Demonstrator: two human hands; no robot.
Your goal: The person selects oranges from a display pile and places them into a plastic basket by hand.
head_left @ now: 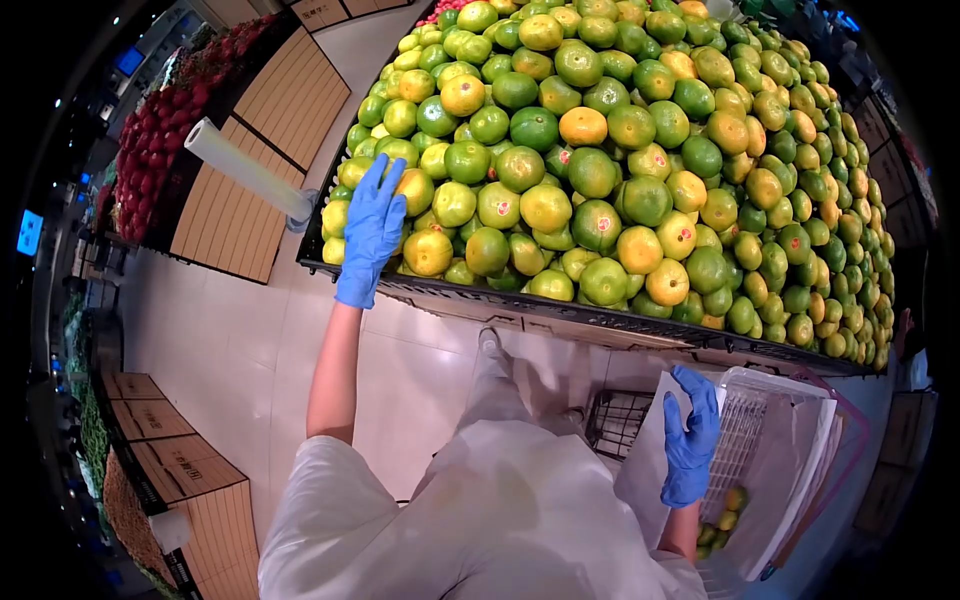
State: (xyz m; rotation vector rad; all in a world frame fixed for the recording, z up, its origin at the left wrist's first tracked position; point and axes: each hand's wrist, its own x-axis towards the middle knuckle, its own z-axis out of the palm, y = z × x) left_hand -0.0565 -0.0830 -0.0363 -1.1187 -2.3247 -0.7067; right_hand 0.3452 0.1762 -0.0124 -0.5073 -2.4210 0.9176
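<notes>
A big heap of green and orange mandarins point(600, 170) fills a black crate-edged display point(560, 302). My left hand point(370, 235), in a blue glove, lies over the mandarins at the display's front left corner, fingers stretched out and nothing gripped. On the right, my gloved right hand point(690, 440) is beside the near left side of a white wire basket point(745, 420) lined with white sheeting point(645, 445). Its fingers are bent, with a gap to the thumb and nothing visible between them. Several mandarins point(728, 515) lie at the bottom of the basket.
A roll of clear plastic bags point(245, 172) stands upright at the display's left corner. Farther left is a wood-slatted stand point(265, 150) with red fruit point(165, 145). A black wire basket point(617, 425) is on the floor beside me. Cartons point(165, 430) stand at lower left.
</notes>
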